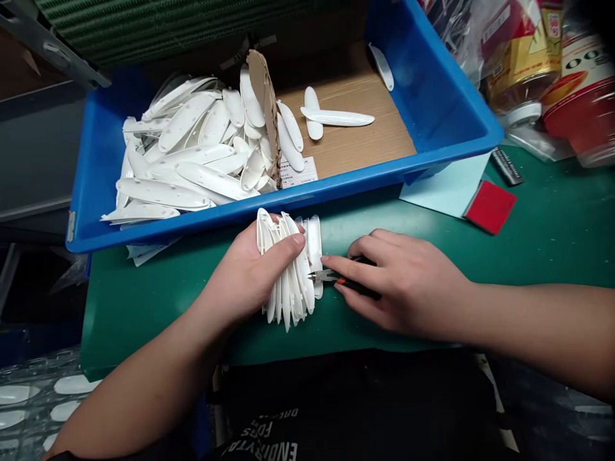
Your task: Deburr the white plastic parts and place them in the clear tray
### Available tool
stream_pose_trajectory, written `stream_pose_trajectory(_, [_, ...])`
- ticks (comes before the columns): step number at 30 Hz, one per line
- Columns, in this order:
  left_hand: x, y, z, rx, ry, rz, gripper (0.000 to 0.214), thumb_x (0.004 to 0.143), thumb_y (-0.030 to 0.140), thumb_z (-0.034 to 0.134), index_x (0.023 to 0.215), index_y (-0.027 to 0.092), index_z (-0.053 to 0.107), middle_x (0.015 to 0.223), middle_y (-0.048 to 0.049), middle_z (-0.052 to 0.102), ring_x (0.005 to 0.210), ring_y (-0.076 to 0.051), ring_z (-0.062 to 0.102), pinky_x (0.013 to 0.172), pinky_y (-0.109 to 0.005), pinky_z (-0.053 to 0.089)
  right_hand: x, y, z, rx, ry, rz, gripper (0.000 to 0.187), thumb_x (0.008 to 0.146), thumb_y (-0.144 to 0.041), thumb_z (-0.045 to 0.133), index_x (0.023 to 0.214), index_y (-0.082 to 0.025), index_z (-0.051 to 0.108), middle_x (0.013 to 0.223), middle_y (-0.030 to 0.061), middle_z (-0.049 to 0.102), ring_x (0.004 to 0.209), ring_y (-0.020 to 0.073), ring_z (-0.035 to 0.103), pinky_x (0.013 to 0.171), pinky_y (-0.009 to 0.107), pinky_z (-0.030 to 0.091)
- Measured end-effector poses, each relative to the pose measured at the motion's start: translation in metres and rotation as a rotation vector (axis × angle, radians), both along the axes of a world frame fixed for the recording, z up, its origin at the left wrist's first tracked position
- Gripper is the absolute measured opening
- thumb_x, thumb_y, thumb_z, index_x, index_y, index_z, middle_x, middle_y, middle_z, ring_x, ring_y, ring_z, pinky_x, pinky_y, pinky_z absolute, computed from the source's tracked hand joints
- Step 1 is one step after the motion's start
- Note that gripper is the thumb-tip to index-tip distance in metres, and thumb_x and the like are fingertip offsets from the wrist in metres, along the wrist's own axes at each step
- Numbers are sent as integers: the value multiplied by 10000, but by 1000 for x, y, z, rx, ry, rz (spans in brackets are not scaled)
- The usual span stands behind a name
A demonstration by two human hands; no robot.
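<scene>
On my feed, the left hand point(252, 272) is clenched around a stack point(291, 301) of white plastic parts, its fingers curled over the top and pressing the pieces together near the middle of the green worktop point(144, 323). That grip seems to keep the stack from fanning apart while its end stays exposed. The right hand point(408, 285) is grasping small cutters point(324, 276), with the orange-and-black handles tucked into the palm and the forefinger stretched along them, which looks like a steadying hold. The metal tips sit right at the stack's end. Just beyond, a blue crate point(288, 198) overhangs the worktop's far edge, holding more parts point(182, 153) on a cardboard liner point(350, 128) within easy reach.
</scene>
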State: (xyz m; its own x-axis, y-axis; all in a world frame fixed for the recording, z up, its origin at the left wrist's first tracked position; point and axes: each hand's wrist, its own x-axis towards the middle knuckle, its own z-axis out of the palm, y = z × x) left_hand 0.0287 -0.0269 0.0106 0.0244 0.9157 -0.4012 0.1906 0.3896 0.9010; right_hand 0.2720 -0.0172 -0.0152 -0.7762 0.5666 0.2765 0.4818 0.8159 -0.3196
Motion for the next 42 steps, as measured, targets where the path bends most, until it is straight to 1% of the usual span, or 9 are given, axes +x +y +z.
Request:
stream_pose_trajectory(8, [2,-1,0,28,93,-12,442,891,495,742,1161,147,709,1003,-80,762,884,-272,716,834,-364,589,-2,-2,-2,49,-62,23,364,1020,-317,580,1328,-163,694,936,92,641,813,247,549,641,377,391])
stream_pose_trajectory(12, [3,-2,-1,10,105,13,423,889,484,749,1152,153,715,1050,-81,772,884,-273,722,828,-365,590,-4,-5,-3,104,-102,26,346,1043,-315,548,1312,-158,699,884,81,621,789,246,534,606,371,345])
stream_pose_trajectory(15, [3,-2,-1,11,87,19,434,886,491,753,1148,148,708,1081,-89,771,912,-282,725,827,-365,588,-5,-6,-5,114,-75,34,333,1061,-310,521,1289,-152,705,841,68,608,765,234,541,584,360,329])
stream_pose_trajectory(19, [1,-2,-1,44,51,-6,435,895,506,744,1143,153,689,1069,-87,765,945,-284,721,820,-350,580,-5,-2,-8,80,-14,29,330,1066,-319,518,1282,-155,705,834,60,625,746,209,570,597,341,367])
stream_pose_trajectory(23, [0,1,-2,42,6,-10,408,906,497,727,1121,154,676,1053,-86,753,945,-275,710,809,-329,566,-2,4,-8,30,69,-17,333,1051,-333,554,1306,-180,705,873,53,658,742,190,593,608,332,387])
stream_pose_trajectory(28, [-1,2,-2,48,76,8,384,918,495,719,1122,176,656,1024,-44,733,945,-252,686,847,-325,546,0,8,-9,10,72,-65,331,1017,-313,607,1304,-193,718,904,54,672,763,195,604,595,337,367])
stream_pose_trajectory(32, [-2,1,-1,52,154,12,385,912,505,713,1104,175,669,1039,-53,734,919,-254,682,858,-338,538,0,7,-10,-8,53,-55,356,1024,-334,600,1336,-196,705,918,60,668,782,199,598,611,337,367])
stream_pose_trajectory(36, [-1,1,0,45,124,44,367,898,486,717,1091,177,671,904,-40,730,813,-244,693,769,-324,557,1,7,-8,-13,50,-68,350,1037,-354,586,1333,-212,707,915,61,656,778,195,581,619,330,356])
stream_pose_trajectory(42, [5,-1,2,-30,-123,140,410,849,474,749,1102,166,653,745,-12,667,594,-199,659,525,-265,539,1,4,-4,-17,91,-31,343,1028,-359,596,1305,-201,721,917,72,655,790,207,560,633,332,360])
